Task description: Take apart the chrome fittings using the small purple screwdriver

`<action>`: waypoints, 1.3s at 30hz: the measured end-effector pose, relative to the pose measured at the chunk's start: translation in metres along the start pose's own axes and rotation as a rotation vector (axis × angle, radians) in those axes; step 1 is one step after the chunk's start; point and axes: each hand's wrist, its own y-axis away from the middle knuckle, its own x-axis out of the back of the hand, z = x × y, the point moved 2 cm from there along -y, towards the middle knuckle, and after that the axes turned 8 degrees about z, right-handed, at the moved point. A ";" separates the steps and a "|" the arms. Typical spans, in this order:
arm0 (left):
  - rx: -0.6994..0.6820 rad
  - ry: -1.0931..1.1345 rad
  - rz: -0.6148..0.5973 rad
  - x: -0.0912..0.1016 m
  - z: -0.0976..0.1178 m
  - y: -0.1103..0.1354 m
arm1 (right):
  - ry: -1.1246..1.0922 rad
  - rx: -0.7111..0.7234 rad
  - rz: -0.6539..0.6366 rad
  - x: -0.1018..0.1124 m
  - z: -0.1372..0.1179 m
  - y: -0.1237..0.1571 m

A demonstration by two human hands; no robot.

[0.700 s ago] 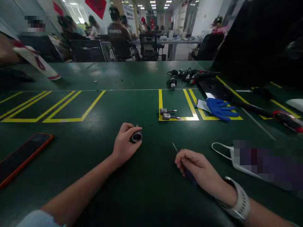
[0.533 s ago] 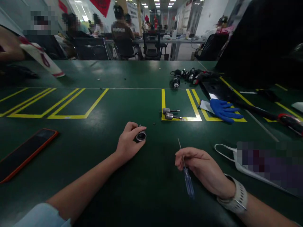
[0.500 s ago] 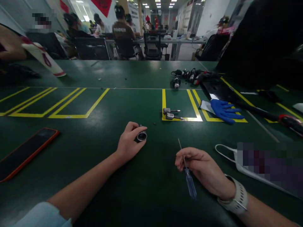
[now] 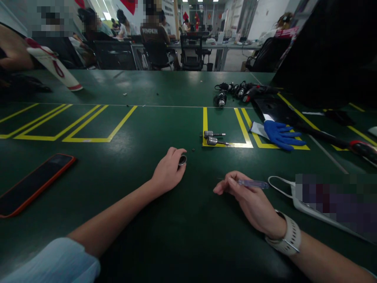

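My left hand (image 4: 170, 169) is wrapped round a round metal part with a hollow end (image 4: 182, 160), just above or on the green table; the fingers cover most of it. My right hand (image 4: 243, 196) pinches a screwdriver (image 4: 252, 184) with a clear bluish handle that points to the right. Its thin shaft runs between the fingers toward the left. Beyond the hands, two metal cylinders with thin shafts (image 4: 212, 140) lie by the yellow tape. A tiny dark piece (image 4: 193, 149) rests near the left fingertips.
An orange-edged phone (image 4: 37, 184) lies at left. To the right are a blue glove (image 4: 282, 135), a white strapped item (image 4: 306, 208) and a long black tool (image 4: 282, 114). Dark metal parts (image 4: 221, 100) sit farther back. Several people sit beyond the table.
The screwdriver has turned in my right hand from handle-down to nearly level, handle right. My left hand has moved slightly right and up with the metal part, which is now more covered.
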 end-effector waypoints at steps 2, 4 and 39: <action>0.007 -0.016 -0.044 -0.002 0.004 -0.002 | 0.017 0.029 0.063 -0.006 0.000 -0.005; -0.003 -0.018 -0.077 -0.004 0.007 -0.005 | 0.068 0.048 0.114 -0.015 0.001 -0.014; -0.384 -0.100 -0.058 0.006 -0.004 -0.013 | 0.384 0.376 0.048 -0.039 0.013 -0.072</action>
